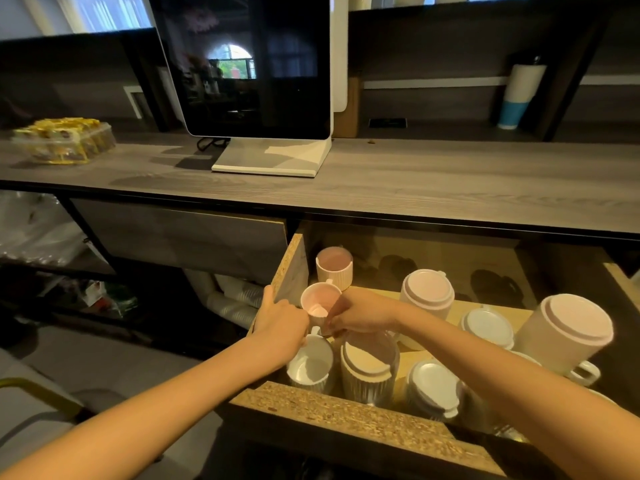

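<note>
Pink cup point(320, 301) gripped between left hand point(280, 323) and right hand point(360, 315), fingers curled round it, low in open drawer point(346, 414). Judged mid-step: neither seated among other cups point(427, 292) nor lifted clear.

Pale pink ribbed mugs point(320, 303), white lids point(487, 326), grey wood-grain counter point(450, 181), yellow-wrapped snack tray point(65, 140).

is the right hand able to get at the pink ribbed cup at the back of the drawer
Probably yes: the pink ribbed cup stands just behind the right hand, with only the small mug it grips in between.
</note>
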